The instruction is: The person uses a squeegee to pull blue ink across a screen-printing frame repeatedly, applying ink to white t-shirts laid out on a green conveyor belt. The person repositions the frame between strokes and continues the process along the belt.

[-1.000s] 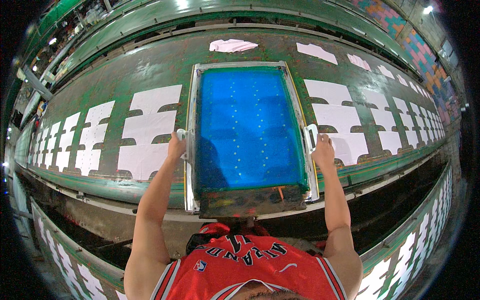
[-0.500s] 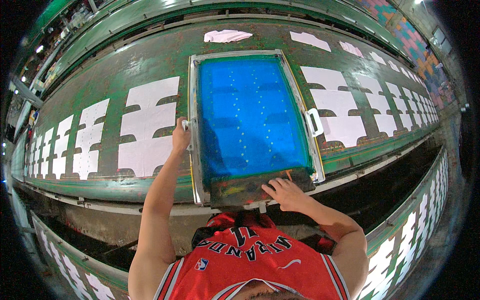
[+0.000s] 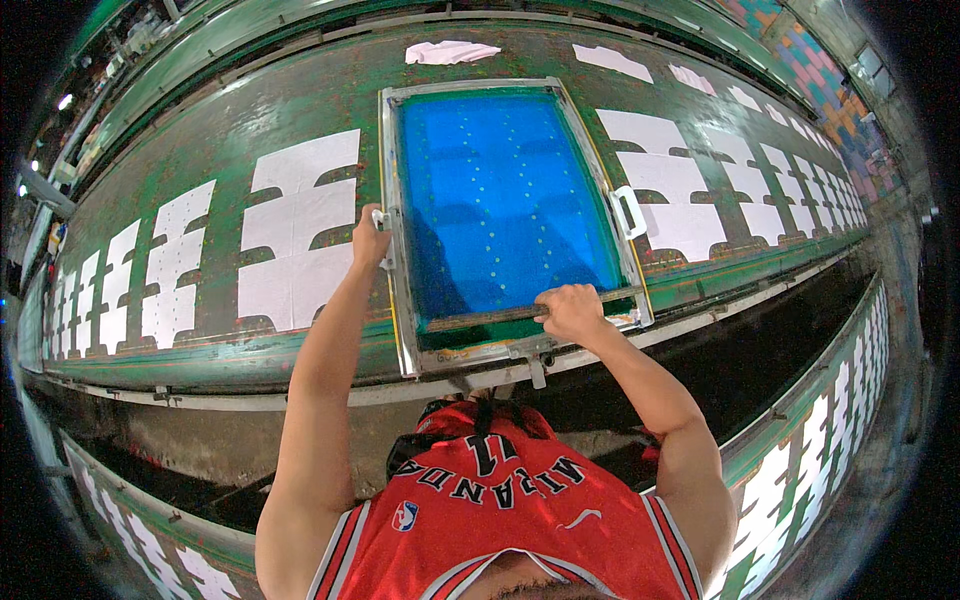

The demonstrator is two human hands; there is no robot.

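A metal-framed printing screen [image 3: 496, 205] with blue mesh and rows of small pale dots lies on a long green printing table [image 3: 200, 120]. My left hand [image 3: 372, 236] is closed on the white handle at the screen's left side. My right hand [image 3: 568, 314] grips a long dark squeegee [image 3: 480, 318] lying crosswise near the screen's lower end. The right-side handle [image 3: 628, 211] is free. White cut fabric pieces [image 3: 298, 230] lie in groups to either side of the screen, with notched edges showing.
Pink fabric pieces [image 3: 450, 52] lie along the table's far side. A parallel table with white pieces [image 3: 770, 495] runs behind me, seen at both lower sides, with a dark gap between. Further green rails run beyond the far edge; a multicoloured wall [image 3: 815, 75] stands at upper right.
My right hand left the screen's right handle and took hold of the squeegee, which is now raised onto its narrow edge. The screen and table appear higher in view.
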